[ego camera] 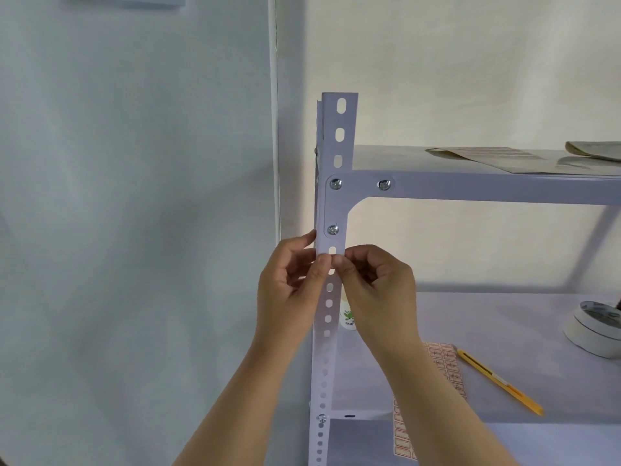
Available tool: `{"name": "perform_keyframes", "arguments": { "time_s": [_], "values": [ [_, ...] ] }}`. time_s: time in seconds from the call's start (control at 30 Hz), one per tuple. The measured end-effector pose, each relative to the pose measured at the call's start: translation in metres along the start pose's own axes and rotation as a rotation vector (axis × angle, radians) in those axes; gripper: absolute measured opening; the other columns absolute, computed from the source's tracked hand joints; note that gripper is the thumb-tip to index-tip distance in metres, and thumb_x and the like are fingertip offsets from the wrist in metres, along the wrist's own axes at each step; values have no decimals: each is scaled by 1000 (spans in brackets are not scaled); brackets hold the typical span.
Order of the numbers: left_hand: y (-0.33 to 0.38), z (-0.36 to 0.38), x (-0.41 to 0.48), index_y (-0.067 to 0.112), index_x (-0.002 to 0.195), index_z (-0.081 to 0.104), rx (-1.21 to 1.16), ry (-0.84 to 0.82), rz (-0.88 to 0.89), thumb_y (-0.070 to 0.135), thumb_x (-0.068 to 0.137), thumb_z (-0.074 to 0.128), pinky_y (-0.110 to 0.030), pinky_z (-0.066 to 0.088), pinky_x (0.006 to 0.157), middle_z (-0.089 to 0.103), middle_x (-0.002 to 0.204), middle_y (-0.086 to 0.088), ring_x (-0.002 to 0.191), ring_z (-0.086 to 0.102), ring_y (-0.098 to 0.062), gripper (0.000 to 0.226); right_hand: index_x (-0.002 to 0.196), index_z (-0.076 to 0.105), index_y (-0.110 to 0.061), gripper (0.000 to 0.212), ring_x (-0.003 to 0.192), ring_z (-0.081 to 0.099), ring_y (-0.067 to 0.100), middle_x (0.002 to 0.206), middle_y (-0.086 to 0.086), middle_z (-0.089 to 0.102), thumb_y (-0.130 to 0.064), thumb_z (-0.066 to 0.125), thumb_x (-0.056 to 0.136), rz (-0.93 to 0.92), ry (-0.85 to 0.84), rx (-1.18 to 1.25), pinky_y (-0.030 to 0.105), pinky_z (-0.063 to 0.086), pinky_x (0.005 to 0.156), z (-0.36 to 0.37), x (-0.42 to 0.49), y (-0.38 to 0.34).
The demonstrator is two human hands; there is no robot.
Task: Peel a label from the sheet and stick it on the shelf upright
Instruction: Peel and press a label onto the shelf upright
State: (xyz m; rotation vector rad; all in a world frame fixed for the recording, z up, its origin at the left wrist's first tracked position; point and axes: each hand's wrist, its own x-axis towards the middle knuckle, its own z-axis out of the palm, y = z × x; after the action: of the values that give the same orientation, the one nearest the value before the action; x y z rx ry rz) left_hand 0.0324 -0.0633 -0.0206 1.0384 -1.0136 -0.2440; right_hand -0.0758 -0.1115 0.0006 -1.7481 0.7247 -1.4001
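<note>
pressing thumbs [323, 268] on slotted metal upright [338, 136]

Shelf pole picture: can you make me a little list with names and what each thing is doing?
left hand: thumb pressed on the front of the shelf upright, fingers curled round its left edge
right hand: fingertips pinched against the upright, right beside the left thumb
label: hidden under the fingers, cannot tell
label sheet: flat on the lower shelf, partly behind the right arm
yellow knife: lying on the lower shelf, right of the sheet
tape roll: far right of the lower shelf
</note>
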Motion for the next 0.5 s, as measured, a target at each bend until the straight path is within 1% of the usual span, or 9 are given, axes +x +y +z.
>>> {"name": "perform_keyframes", "arguments": {
  "time_s": [0.13,0.23,0.27,0.33,0.4,0.43,0.5],
  "values": [
    [-3,5,0,13,109,67,-5,78,-21,28,88,67,-34,58,79,79,89,-3,85,75,-18,25,68,65,-21,24,48,49,4,51,-19,58,-19,68,92,-11,36,-4,14,37,51,4,0,0],
    [-3,3,0,13,108,70,-29,72,-20,21,91,69,-31,58,79,79,90,-2,84,74,-15,19,70,66,-19,24,48,48,6,52,-14,59,-17,66,94,-41,9,-5,17,37,51,3,0,-1],
    [-3,1,1,16,108,71,-39,55,-24,18,93,69,-30,58,80,80,91,0,85,74,-13,16,72,67,-17,23,49,48,6,55,-10,60,-16,64,95,-55,-9,-4,18,38,52,2,0,-1],
    [-2,-3,1,26,107,72,-52,16,-24,16,93,67,-30,59,82,80,92,5,87,74,-11,18,75,69,-16,22,52,49,6,60,-6,64,-11,62,96,-78,-44,5,19,40,52,-1,0,0],
    [-2,-7,3,29,111,71,-61,-22,-24,19,91,66,-34,60,86,81,97,3,92,76,-16,23,78,70,-17,23,51,49,6,60,-7,64,-8,60,96,-92,-67,20,17,40,52,-3,0,0],
    [-2,-9,3,27,114,70,-69,-40,-28,19,90,66,-35,60,87,80,100,-1,95,76,-19,26,80,71,-17,21,52,50,8,62,-6,66,-8,60,96,-95,-75,22,19,41,53,-4,1,1],
    [-4,-12,3,19,124,68,-85,-76,-36,13,90,65,-35,58,92,79,108,-4,102,75,-19,34,83,72,-17,16,55,54,10,66,-5,68,-10,63,95,-92,-78,22,22,45,55,-4,0,3]
  ]
}}
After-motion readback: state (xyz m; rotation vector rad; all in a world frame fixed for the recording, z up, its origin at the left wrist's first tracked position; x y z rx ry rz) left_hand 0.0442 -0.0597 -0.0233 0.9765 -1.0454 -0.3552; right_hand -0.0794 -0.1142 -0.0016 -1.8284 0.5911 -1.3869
